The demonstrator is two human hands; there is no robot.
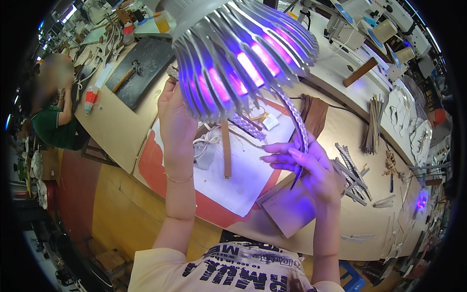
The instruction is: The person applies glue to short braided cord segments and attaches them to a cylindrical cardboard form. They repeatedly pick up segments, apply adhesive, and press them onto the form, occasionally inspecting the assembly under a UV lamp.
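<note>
A large finned metal lamp [214, 58] with purple light glows in front of me and hides much of what lies behind it. My left hand [176, 109] is raised at its left side; the fingers are bent around a small greyish-brown end, mostly hidden by the lamp. From under the lamp's right side a narrow braided strap [296, 114] curves down into my right hand [311, 168]. That hand's thumb and palm hold the strap, its other fingers stretched out to the left. The strap's dark pointed tip hangs below the fingers.
A white sheet [233, 190] on a red board carries a wide braided strip [248, 126] and a tan strap [226, 151]. Braided strips [352, 170] lie right. A hammer [125, 78] rests on a dark slab. A co-worker [53, 117] works at far left.
</note>
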